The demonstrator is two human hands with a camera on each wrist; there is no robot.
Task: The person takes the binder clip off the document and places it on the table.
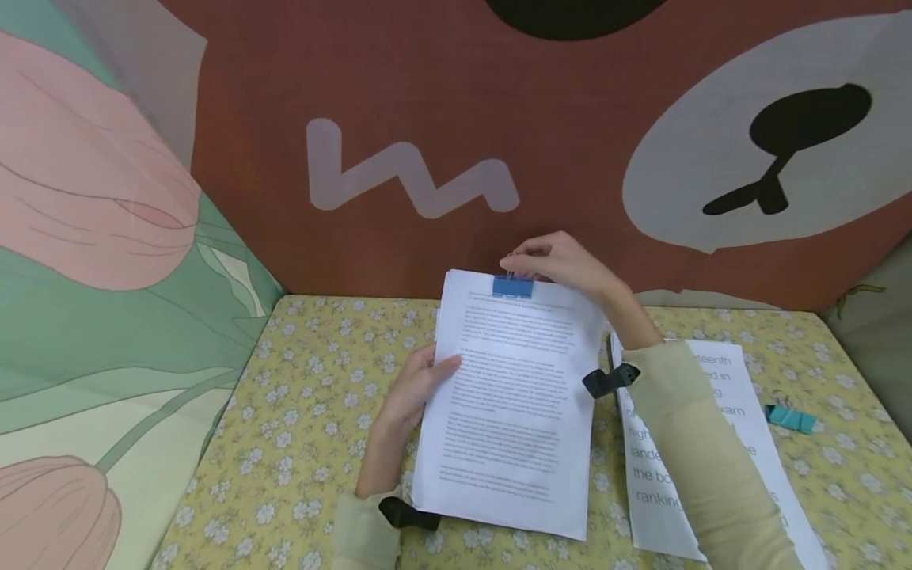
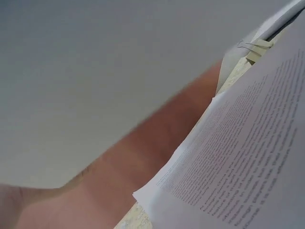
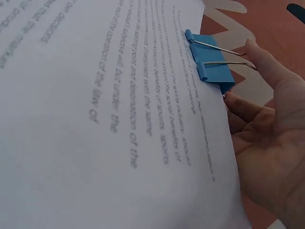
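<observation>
A stack of printed sheets [image 1: 513,412] is held up over the table, its top edge tilted away. My left hand [image 1: 416,389] grips the stack's left edge, thumb lying over the front page and fingers hidden behind. At the top edge sits a blue binder clip [image 1: 512,286], its jaws over the paper. My right hand [image 1: 559,260] pinches the clip's wire handles. In the right wrist view, the thumb [image 3: 267,62] touches the front handle's end and a fingertip is behind the blue clip [image 3: 209,57]. The left wrist view shows the printed page [image 2: 233,143] close by.
Another stack of sheets [image 1: 659,522] in large print lies to the right, partly under my right forearm. Beside it is a teal binder clip [image 1: 791,418]. A yellow flowered cloth [image 1: 285,443] covers the table, and a printed brown backdrop [image 1: 427,79] rises behind.
</observation>
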